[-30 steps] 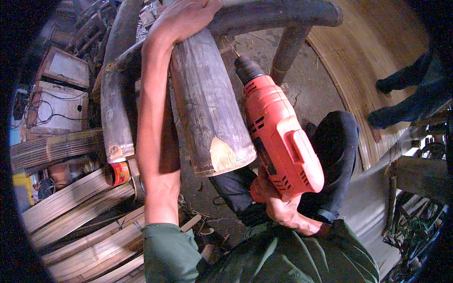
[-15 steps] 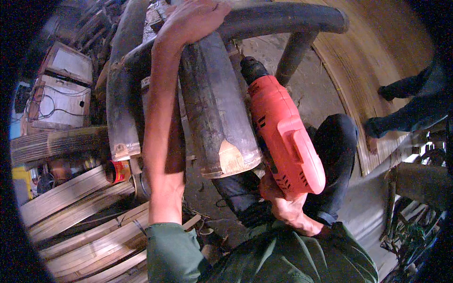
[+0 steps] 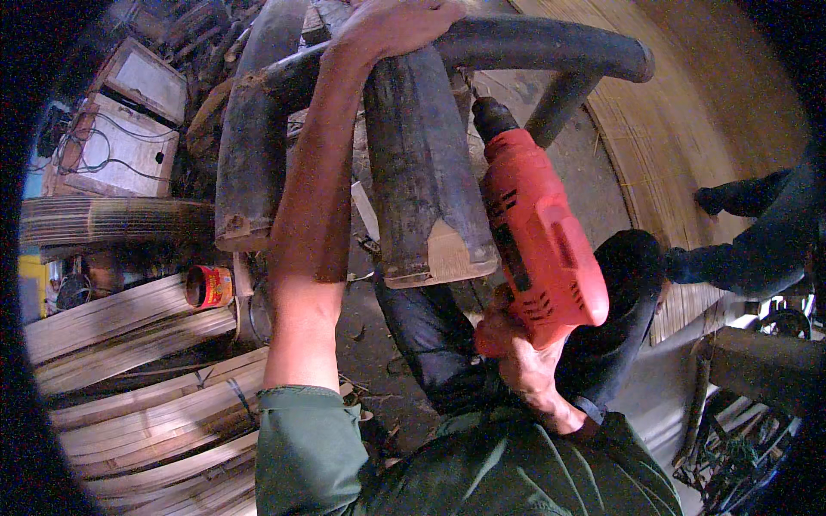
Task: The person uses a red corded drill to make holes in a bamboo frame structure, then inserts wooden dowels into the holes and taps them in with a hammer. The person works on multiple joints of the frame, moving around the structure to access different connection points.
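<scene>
Left hand (image 3: pixel 400 26): your fingers curl over the dark bamboo frame (image 3: pixel 422 172) (top bar)
Right hand (image 3: pixel 525 365): fingers wrapped round the red drill (image 3: pixel 538 232); bit at the frame

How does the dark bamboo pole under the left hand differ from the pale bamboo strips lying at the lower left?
The dark bamboo pole is thick, round and blackened; the pale bamboo strips are thin, flat and light tan. The pole is held up by the left hand; the strips lie stacked on the ground. The pole shows a cut end. Both are bamboo.
</scene>
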Action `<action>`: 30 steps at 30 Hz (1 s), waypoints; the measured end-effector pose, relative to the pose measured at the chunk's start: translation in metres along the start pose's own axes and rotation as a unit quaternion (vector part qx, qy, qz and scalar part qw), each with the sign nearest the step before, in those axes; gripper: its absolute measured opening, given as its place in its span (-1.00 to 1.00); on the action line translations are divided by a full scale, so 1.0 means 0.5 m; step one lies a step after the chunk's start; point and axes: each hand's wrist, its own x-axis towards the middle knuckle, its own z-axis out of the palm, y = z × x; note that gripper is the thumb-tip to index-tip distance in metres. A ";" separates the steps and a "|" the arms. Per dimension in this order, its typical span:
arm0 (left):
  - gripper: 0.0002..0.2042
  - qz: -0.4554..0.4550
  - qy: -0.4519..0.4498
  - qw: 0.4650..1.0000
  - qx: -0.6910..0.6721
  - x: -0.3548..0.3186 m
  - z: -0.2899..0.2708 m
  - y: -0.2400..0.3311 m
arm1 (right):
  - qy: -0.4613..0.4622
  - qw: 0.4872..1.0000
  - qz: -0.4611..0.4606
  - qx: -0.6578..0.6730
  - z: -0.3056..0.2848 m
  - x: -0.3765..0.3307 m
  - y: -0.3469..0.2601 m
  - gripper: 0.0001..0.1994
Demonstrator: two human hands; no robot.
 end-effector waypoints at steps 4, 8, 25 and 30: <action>-0.60 0.092 0.009 0.995 0.047 0.006 0.011 -0.019 | -0.020 0.985 0.110 0.129 0.011 -0.011 -0.016 -0.68; -0.62 0.109 0.033 0.992 0.051 0.001 0.002 -0.013 | -0.015 0.987 0.106 0.117 0.010 -0.008 -0.009 -0.70; -0.78 0.230 0.145 0.955 0.122 -0.007 0.007 -0.018 | 0.021 0.998 -0.020 0.047 0.020 0.042 -0.047 -0.73; -0.68 0.126 -0.030 0.979 0.157 0.018 0.023 -0.010 | 0.043 0.992 0.100 0.069 -0.025 -0.009 -0.008 -0.56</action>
